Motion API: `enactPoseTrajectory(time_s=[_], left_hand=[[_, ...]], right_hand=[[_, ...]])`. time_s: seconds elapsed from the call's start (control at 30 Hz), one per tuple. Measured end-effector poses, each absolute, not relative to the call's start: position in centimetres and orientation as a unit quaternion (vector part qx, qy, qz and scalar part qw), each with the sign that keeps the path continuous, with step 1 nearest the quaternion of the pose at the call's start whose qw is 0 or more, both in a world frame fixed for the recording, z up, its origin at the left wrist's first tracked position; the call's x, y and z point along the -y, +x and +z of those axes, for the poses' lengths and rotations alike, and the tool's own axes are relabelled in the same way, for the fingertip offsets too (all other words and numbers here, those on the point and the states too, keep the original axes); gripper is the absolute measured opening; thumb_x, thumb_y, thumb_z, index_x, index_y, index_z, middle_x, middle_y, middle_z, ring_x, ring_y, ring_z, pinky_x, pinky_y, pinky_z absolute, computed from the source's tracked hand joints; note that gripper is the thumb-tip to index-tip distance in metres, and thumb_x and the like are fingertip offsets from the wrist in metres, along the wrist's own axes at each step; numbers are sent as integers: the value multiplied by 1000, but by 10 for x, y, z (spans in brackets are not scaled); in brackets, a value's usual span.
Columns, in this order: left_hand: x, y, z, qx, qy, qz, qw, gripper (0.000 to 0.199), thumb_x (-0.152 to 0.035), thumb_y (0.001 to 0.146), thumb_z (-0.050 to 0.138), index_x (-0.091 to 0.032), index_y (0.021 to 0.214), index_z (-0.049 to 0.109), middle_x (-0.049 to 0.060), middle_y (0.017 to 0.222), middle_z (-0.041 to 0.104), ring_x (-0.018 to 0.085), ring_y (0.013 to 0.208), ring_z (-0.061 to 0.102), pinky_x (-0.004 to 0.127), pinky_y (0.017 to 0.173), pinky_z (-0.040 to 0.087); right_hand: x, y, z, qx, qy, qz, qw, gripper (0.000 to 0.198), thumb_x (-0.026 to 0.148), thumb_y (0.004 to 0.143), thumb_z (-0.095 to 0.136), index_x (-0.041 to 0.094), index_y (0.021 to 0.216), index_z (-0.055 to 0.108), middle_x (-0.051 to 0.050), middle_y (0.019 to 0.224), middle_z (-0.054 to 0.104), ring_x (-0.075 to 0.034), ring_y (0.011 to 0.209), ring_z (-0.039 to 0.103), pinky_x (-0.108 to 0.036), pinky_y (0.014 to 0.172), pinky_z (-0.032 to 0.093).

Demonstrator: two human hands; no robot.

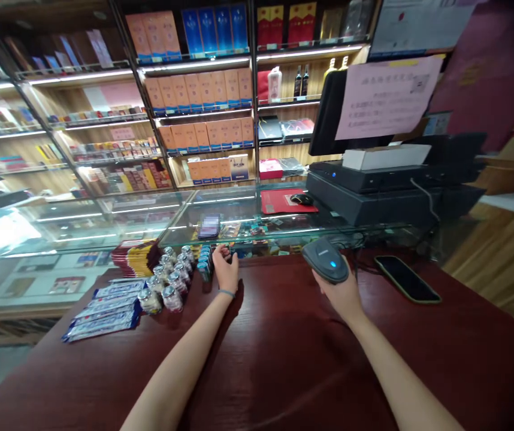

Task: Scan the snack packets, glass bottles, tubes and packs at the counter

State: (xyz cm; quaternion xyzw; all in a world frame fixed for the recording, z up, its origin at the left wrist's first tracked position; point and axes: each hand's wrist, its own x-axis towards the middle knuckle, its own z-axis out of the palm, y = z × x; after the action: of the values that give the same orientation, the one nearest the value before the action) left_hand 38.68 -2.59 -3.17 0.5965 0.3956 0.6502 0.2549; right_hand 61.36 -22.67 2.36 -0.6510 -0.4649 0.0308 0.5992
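Note:
My right hand [341, 294] is wrapped round the handle of a dark grey barcode scanner [326, 260], held above the counter with a blue light glowing on its top. My left hand [226, 269] is at the counter's far edge, beside a row of small blue-green packs [204, 263]. Its thumb stands apart from loosely curled fingers, and no item shows between them; whether the fingers touch the packs cannot be made out. Left of the packs, several small jars with silvery lids [171, 296] stand in rows. Long blue-and-white packets [104, 308] lie further left, with stacked red-and-yellow packs [135, 257] behind.
Behind the dark red wooden counter [275, 365] runs a glass display case [239, 200]. It carries a mouse [301, 199] on a red mat [279, 202]. A phone [407, 278] lies right. A monitor [329, 114] stands behind; boxed goods fill the shelves [198, 111].

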Motion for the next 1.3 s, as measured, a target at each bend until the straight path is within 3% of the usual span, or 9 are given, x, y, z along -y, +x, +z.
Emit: enactPoseTrajectory(time_s=[0.2, 0.33, 0.47, 0.7, 0.97, 1.1, 1.2, 1.3], left_hand=[[12, 378, -49, -437, 598, 635, 219, 48, -17, 81, 64, -17, 126, 50, 12, 114, 49, 23, 106, 56, 42, 92, 55], [7, 380, -54, -453, 631, 605, 175, 60, -13, 79, 67, -19, 133, 44, 14, 127, 47, 29, 125, 48, 51, 111, 41], [4, 384, -57, -459, 659, 572, 168, 67, -11, 77, 67, -16, 138, 38, 18, 136, 41, 32, 135, 40, 53, 116, 33], [2, 392, -55, -471, 641, 568, 209, 51, -9, 79, 62, -17, 127, 46, 18, 128, 43, 33, 131, 43, 56, 112, 34], [-2, 389, -53, -439, 621, 603, 243, 30, -11, 84, 58, -19, 112, 49, 13, 118, 49, 26, 121, 49, 50, 112, 34], [6, 384, -46, -392, 610, 605, 330, 33, -20, 85, 65, -20, 114, 49, 10, 115, 54, 21, 109, 57, 42, 104, 43], [24, 380, -35, -335, 588, 568, 468, 41, -31, 84, 69, -21, 119, 49, 6, 106, 58, 17, 93, 63, 35, 88, 53], [47, 371, -24, -279, 517, 513, 625, 52, -40, 83, 72, -26, 126, 47, 4, 103, 60, 19, 91, 67, 37, 80, 57]], right_hand=[[218, 603, 4, 499, -657, 68, 561, 43, 37, 72, 72, 23, 109, 56, -6, 87, 74, -23, 79, 72, -31, 71, 56], [218, 600, 1, 509, -663, 66, 546, 42, 37, 70, 72, 23, 106, 56, -7, 88, 74, -23, 80, 72, -30, 69, 56], [218, 599, 1, 516, -659, 81, 541, 37, 36, 71, 70, 24, 102, 55, -5, 87, 74, -22, 79, 71, -30, 72, 56], [218, 599, 1, 518, -664, 80, 534, 36, 35, 72, 71, 24, 102, 55, -5, 85, 73, -23, 81, 71, -31, 70, 55], [218, 598, 5, 522, -650, 79, 547, 39, 36, 71, 71, 24, 103, 53, -6, 88, 73, -23, 80, 70, -32, 69, 56], [219, 597, 8, 520, -645, 85, 553, 40, 36, 74, 71, 23, 108, 54, -7, 92, 73, -23, 82, 71, -33, 72, 56], [221, 596, 9, 523, -646, 78, 551, 41, 37, 74, 70, 24, 109, 53, -7, 92, 73, -24, 82, 72, -33, 72, 56], [223, 593, 11, 538, -655, 70, 526, 40, 37, 73, 70, 26, 107, 51, -6, 89, 74, -25, 81, 72, -33, 69, 55]])
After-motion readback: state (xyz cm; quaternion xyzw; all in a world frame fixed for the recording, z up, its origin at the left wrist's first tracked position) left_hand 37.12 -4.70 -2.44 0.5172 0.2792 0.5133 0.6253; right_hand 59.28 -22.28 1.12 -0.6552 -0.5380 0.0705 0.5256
